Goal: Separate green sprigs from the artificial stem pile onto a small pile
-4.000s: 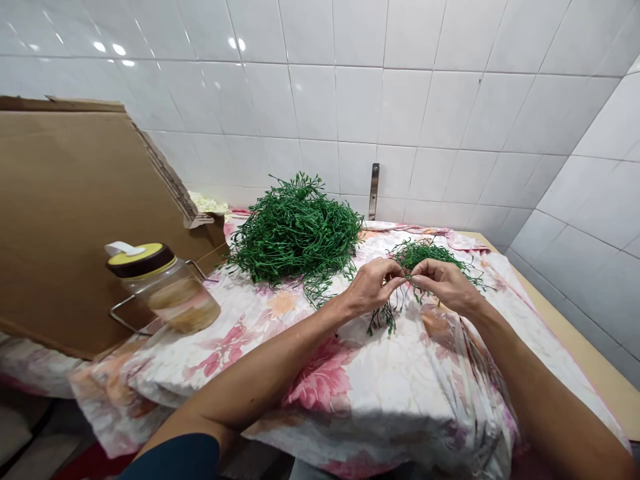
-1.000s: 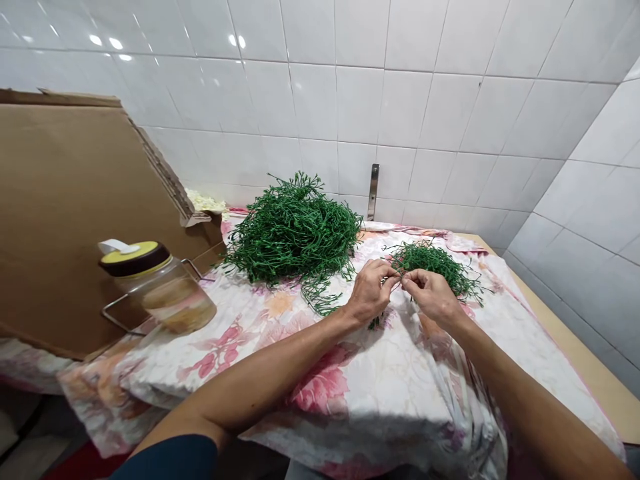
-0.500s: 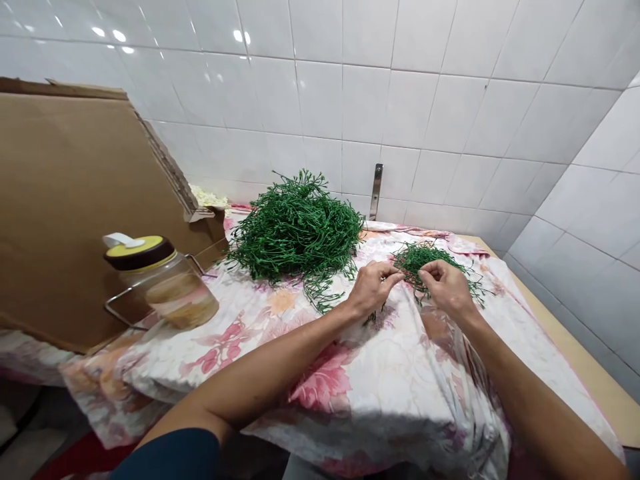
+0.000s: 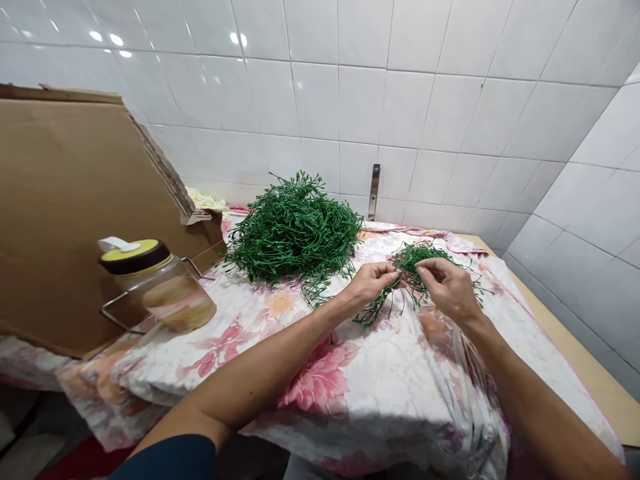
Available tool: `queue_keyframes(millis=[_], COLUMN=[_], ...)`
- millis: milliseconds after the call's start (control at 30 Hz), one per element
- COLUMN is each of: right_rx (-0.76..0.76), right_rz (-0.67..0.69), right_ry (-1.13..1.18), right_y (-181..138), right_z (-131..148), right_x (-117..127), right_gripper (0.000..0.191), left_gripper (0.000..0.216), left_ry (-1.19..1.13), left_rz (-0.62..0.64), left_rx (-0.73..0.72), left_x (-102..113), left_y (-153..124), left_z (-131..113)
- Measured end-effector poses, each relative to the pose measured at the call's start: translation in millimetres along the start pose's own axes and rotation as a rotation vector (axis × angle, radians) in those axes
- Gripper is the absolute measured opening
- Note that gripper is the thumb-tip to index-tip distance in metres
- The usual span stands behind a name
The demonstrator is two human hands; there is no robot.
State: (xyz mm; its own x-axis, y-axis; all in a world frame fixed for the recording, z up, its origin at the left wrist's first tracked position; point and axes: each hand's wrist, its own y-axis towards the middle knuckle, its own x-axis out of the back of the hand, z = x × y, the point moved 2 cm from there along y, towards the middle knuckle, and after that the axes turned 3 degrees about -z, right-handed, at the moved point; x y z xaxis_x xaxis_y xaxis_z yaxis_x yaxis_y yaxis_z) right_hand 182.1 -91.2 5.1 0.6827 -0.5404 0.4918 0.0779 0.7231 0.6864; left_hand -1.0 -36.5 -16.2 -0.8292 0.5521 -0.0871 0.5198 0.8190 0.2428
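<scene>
My left hand [image 4: 373, 283] is closed in a pinch on a small bunch of thin green artificial-looking stems [image 4: 373, 312], which hang below it towards the cloth. Facing it a short way to the right, my right hand [image 4: 447, 287] has thumb and forefinger pressed together. Whatever lies between those fingertips is too small to make out. Just behind both hands lies a small heap of green stems [image 4: 417, 253] with tiny bud-like tips. A much larger tangled pile of the same stems [image 4: 295, 230] rests to the left of my left hand.
A floral cloth [image 4: 400, 380] covers the table. On the left stands a clear jar [image 4: 177, 297] with a yellow-and-dark lid and metal handles, in front of a big cardboard sheet [image 4: 65, 213]. Pale pieces [image 4: 205, 199] sit behind the cardboard. A metal bracket [image 4: 374, 192] is by the tiled wall.
More of the stems now show spread below my left hand. My right hand has shifted slightly, still pinched close to the left one. The view has moved a little.
</scene>
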Motion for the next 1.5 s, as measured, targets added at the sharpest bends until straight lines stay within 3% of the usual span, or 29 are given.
queue_keyframes(millis=[133, 433, 700, 867, 1100, 1333, 1500], right_rx=[0.062, -0.067, -0.147, -0.229, -0.180, -0.031, 0.044], right_rz=[0.173, 0.191, 0.271, 0.361, 0.259, 0.181, 0.197], right_ry=[0.106, 0.111, 0.161, 0.342, 0.286, 0.015, -0.012], right_y=[-5, -6, -8, -8, -9, -8, -10], right_z=[12, 5, -3, -4, 2, 6, 8], right_x=[-9, -12, -17, -18, -20, -20, -22], right_gripper=[0.020, 0.021, 0.025, 0.030, 0.025, 0.010, 0.005], left_gripper=[0.047, 0.042, 0.027, 0.031, 0.036, 0.025, 0.022], left_ry=[-0.029, 0.078, 0.551, 0.475, 0.289, 0.532, 0.658], left_rz=[0.029, -0.025, -0.141, -0.127, -0.129, -0.174, -0.198], left_rx=[0.020, -0.001, -0.211, -0.171, -0.071, -0.182, -0.223], left_x=[-3, -2, 1, 1, -1, -2, -3], left_y=[-3, -1, -8, -5, -1, -7, -10], left_z=[-3, 5, -3, -4, 3, 1, -5])
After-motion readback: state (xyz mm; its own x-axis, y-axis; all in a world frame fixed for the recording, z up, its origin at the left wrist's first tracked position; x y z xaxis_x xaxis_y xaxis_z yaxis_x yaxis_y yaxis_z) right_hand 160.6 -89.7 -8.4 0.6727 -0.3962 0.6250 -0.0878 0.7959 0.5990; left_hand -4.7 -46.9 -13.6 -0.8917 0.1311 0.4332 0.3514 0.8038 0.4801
